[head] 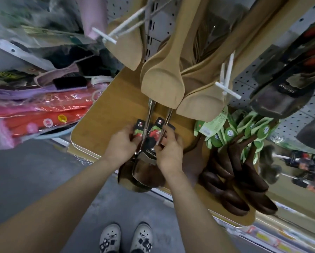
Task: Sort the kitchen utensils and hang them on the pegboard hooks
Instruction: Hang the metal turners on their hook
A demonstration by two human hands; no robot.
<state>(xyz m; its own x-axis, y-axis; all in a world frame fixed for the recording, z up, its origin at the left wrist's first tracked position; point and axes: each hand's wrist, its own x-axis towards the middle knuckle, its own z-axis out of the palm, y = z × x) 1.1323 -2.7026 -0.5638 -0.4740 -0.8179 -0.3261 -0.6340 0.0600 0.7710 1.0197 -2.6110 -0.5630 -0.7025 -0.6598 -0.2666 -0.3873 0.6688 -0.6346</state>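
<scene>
Both hands meet low in the middle of the view, on a pair of shiny steel turners [143, 166] with thin metal shafts and black card labels printed with a red picture. The left hand [123, 143] has its fingers curled round the label of the left turner, thumb on the near face. The right hand [168, 152] pinches the shaft and label of the right one between thumb and fingertips. The steel blades hang below the knuckles, between the two wrists, one overlapping the other, while the shafts run up and away from the hands towards the pale wooden spatulas [162, 79] hanging above (the shaft tops are hidden behind those spatula blades). A white wire hook [226, 88] juts from the grey perforated pegboard [244, 84] just right of the spatulas. Right of the right hand hangs a cluster of dark brown wooden spoons [235, 179] with green leaf-shaped tags. Behind the hands stands a light wooden board [98, 115]. To the left lie pink and red plastic-wrapped packets [43, 114], and white patterned shoes [110, 238] show on the grey floor.
</scene>
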